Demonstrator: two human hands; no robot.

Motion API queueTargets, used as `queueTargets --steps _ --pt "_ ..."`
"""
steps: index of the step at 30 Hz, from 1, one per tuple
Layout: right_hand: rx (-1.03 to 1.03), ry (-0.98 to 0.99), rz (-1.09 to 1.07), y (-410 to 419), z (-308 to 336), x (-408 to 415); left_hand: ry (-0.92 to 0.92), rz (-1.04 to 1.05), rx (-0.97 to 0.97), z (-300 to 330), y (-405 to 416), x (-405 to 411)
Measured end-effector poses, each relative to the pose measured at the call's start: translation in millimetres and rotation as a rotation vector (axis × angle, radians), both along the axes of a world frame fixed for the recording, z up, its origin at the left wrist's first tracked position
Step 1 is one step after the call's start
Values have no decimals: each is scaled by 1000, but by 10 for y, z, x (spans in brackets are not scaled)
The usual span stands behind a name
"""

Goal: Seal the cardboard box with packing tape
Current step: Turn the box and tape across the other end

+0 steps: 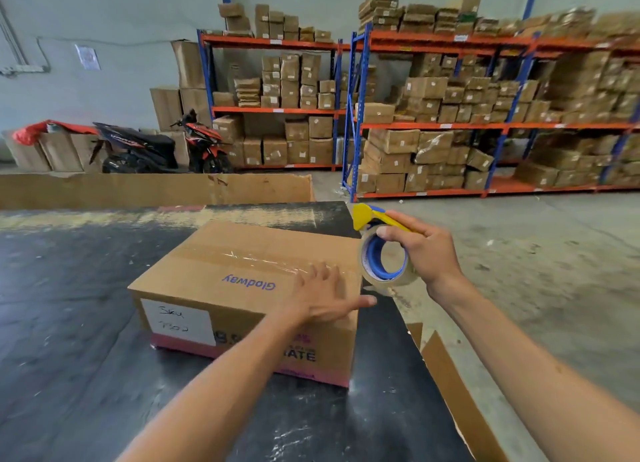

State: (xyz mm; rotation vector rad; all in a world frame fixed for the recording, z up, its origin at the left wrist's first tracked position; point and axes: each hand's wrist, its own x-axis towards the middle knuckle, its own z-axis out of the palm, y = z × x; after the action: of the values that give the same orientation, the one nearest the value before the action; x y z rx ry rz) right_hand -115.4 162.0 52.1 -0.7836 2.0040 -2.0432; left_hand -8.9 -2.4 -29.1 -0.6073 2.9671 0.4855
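Box (242,288) on black table (69,323) — clear tape strip (256,258) across top. Left hand (323,297) flat, fingers spread, pressing box top. Right hand (422,253) gripping tape roll (384,259) in yellow dispenser (367,216) — just beside box's right edge.

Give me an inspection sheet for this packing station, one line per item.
Surface: black table, scuffed, dusty.
Job's things: cardboard box flaps shut, clear tape strip across the top; tape dispenser, yellow and blue, held off the box's right edge.
Clutter: loose cardboard sheets at the table's right edge and far edge.
Grip: left hand flat on the box top near the right end; right hand grips the dispenser.
Cables: conduit on the left wall, nothing on the table.
Surroundings: racks full of boxes, two parked motorbikes, concrete floor.
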Motion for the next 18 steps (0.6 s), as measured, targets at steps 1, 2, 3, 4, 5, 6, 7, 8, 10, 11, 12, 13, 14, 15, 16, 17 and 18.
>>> queueTargets --steps 1,2,3,4,5,6,7,8,10,11,12,13,14,15,16,17,18 --pt "9 4 -1 -10 -12 -7 40 43 1 -93 169 -95" --pt "28 9 2 -15 -24 -8 64 72 -34 -185 273 -163" --pt "49 18 6 -16 -41 -9 85 78 -85 -262 304 -198" --pt "61 26 9 -17 -60 -15 109 62 -122 -299 276 -207" --pt "65 29 8 -21 -80 -23 134 18 -141 -290 219 -193" --pt "62 23 7 -36 -96 -23 153 -40 -135 -273 141 -147" --pt "59 16 4 -63 -111 -14 165 -100 -105 -230 61 -71" --pt "55 6 3 -102 -125 8 158 -151 -47 -166 -15 34" --pt "65 -4 11 -198 -159 64 87 -234 96 -40 -246 292" --pt "76 -3 22 -251 -175 103 34 -268 147 33 -390 438" --pt "85 -2 38 -304 -189 144 -13 -291 177 87 -532 573" --pt "89 -1 56 -354 -205 180 -23 -297 204 144 -630 690" --pt "90 -1 73 -404 -214 212 2 -278 222 157 -687 757" --pt "94 4 86 -448 -214 240 47 -249 217 152 -674 791" --pt "96 10 97 -488 -209 268 83 -213 164 90 -621 784" --pt "94 16 107 -523 -203 294 95 -163 75 -3 -524 762" --pt "91 18 117 -554 -197 318 91 -106 -31 -114 -412 732"
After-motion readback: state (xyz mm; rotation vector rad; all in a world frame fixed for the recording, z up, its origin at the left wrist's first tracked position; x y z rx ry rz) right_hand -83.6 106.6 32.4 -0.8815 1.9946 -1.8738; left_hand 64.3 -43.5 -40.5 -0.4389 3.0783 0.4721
